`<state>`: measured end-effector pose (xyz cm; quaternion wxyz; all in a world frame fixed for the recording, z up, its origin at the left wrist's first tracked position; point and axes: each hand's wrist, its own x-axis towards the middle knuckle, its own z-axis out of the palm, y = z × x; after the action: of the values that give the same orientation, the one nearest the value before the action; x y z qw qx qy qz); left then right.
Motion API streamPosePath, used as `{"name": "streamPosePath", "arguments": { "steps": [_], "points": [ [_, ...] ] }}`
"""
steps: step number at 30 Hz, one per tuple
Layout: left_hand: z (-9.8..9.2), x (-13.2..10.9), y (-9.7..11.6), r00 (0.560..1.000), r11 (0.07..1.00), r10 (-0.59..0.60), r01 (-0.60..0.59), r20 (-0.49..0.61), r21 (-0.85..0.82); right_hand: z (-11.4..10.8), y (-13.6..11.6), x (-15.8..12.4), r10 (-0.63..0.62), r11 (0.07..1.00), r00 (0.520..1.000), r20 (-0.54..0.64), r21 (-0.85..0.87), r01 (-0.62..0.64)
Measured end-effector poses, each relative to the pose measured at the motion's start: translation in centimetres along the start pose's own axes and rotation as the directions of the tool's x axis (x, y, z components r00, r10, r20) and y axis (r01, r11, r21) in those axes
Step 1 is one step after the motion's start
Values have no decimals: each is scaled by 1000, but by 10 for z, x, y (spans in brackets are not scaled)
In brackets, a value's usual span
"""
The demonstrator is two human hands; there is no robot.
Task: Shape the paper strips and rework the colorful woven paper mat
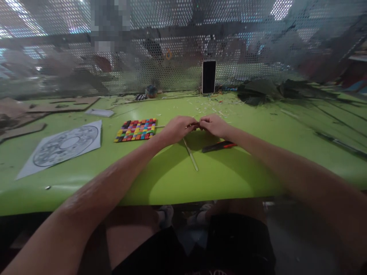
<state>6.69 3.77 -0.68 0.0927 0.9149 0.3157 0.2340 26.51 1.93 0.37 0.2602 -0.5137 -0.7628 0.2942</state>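
My left hand (179,128) and my right hand (213,125) meet fingertip to fingertip above the middle of the green table. Both are closed in a pinch. Something small and thin seems to lie between the fingers, but it is too hidden to name. A thin pale strip (191,156) slants on the table just below my left hand. Under my right wrist lies a utility knife (218,146) with a dark blade end and red on its handle. To the left of my left hand sits a woven multicoloured square mat (136,130).
A paper with a printed circular pattern (67,147) lies at left, near cardboard pieces (63,105). A phone-like device (209,77) stands upright against the perforated metal screen (177,42). Pale shavings are scattered before it. Dark leaves (255,92) and a long dark tool (341,143) lie at right.
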Motion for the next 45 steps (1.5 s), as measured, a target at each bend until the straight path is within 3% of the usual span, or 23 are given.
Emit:
{"name": "streamPosePath", "arguments": {
  "steps": [5,13,21,33,45],
  "points": [
    [3,2,0,999,996,-40,41,12,-75,2,1,3,-20,1000,999,-26,-13,20],
    [-7,3,20,990,954,-120,93,79,284,5,-3,-3,15,999,999,-51,-40,-17],
    [-8,1,21,991,913,-24,-32,133,407,3,-5,-4,21,1000,1000,-15,-15,-21],
    [-12,-1,31,994,934,-62,25,91,357,0,4,3,-175,975,984,17,-137,176],
    [-3,1,-3,999,992,-30,27,26,119,-1,6,0,-272,933,962,1,-243,264]
  ]
}}
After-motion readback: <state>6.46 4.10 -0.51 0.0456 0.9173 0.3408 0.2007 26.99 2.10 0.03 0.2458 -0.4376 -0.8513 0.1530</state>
